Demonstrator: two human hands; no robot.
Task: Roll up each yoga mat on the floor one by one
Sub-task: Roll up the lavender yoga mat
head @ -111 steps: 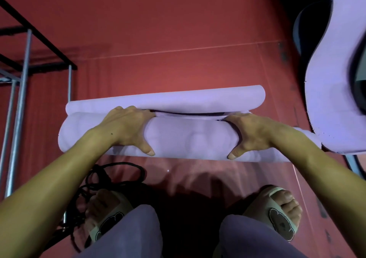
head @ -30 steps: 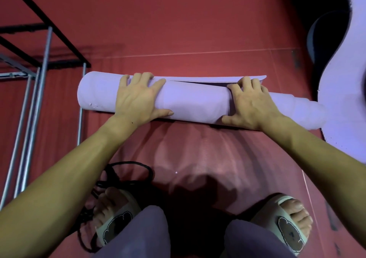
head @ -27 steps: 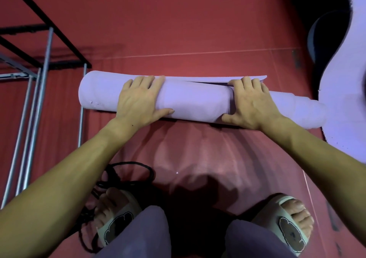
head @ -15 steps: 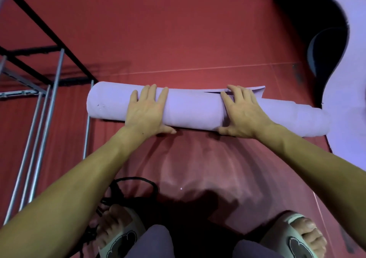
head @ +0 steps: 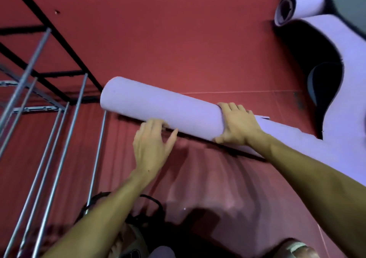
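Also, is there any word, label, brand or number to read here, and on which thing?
None can be read.
Rolled mat: plain, no print.
Second mat: a dark mark on its end, too blurred to read.
Slipper: nothing readable shows.

The rolled mat (head: 162, 109) hides the left hand's fingertips (head: 158, 122); both feet are cropped.
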